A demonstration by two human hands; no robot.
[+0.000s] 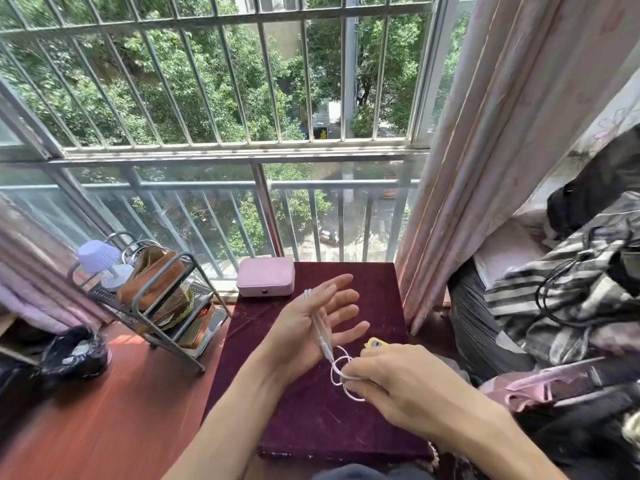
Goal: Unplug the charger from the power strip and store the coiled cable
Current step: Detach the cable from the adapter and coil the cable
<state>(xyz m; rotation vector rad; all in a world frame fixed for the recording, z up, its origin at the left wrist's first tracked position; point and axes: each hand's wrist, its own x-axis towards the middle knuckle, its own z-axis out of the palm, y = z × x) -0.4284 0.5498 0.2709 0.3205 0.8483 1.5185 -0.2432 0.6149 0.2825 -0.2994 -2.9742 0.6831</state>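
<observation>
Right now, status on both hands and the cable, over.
Left hand open, palm up, white cable lying across it. Right hand pinching the cable's loops. Coiling unfinished. Power strip not in view. Nothing blocking.

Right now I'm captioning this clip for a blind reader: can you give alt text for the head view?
Two bare hands wind a thin white cable over a dark red cloth-covered table: the left hand is open, palm up, the right hand pinches the loops. A pink case sits near the barred window.
</observation>
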